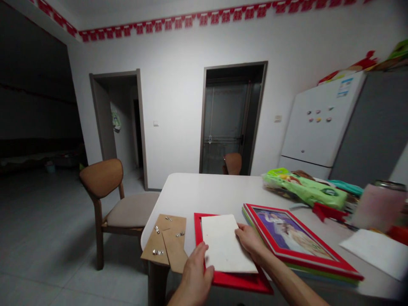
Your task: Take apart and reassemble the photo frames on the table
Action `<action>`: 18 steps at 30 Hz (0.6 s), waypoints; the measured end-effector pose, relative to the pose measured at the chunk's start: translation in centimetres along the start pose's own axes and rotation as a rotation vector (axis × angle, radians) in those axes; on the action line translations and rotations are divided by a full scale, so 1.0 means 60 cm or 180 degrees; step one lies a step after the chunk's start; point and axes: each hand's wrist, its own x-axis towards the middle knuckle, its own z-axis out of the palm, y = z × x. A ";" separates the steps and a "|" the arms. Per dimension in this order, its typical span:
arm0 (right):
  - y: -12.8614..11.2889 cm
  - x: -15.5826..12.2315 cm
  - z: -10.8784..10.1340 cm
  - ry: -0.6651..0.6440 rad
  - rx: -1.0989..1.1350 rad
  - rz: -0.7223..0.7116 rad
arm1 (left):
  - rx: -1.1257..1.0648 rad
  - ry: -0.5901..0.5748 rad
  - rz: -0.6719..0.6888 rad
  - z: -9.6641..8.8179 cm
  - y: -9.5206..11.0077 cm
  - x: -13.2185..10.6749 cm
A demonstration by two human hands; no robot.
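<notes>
A cream-white rectangular sheet (225, 246) lies over a red picture frame (264, 285), slightly askew, with the frame's left side and bottom showing around it. At the sheet's left edge is my left hand (195, 272), its thumb and fingers closed against the border. My right hand (250, 241) grips the opposite edge, fingertips on the sheet and the rest curled at its side. Brown backing boards (174, 246) with small metal clips lie to the left, overlapping each other. Right of my hands, a red frame with a picture (293, 233) tops a stack of colored frames.
The white table (207, 191) has a rounded far left corner. A green package (306, 189), white paper (376, 253) and a pink container (379, 206) crowd its right side. A wooden chair (130, 208) stands left, another chair (232, 162) behind; a fridge (315, 123) is at right.
</notes>
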 end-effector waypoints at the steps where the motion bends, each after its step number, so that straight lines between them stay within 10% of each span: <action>1: -0.002 0.002 0.001 -0.0013 -0.0178 -0.0003 | 0.0083 -0.0028 0.0051 0.001 0.001 -0.002; 10: -0.016 -0.005 0.004 0.0022 -0.1748 -0.0032 | 0.0533 -0.0313 0.0261 0.005 -0.004 -0.009; 18: -0.024 -0.026 0.007 0.0121 -0.2567 -0.0204 | 0.1416 -0.0485 -0.0078 -0.118 -0.051 -0.021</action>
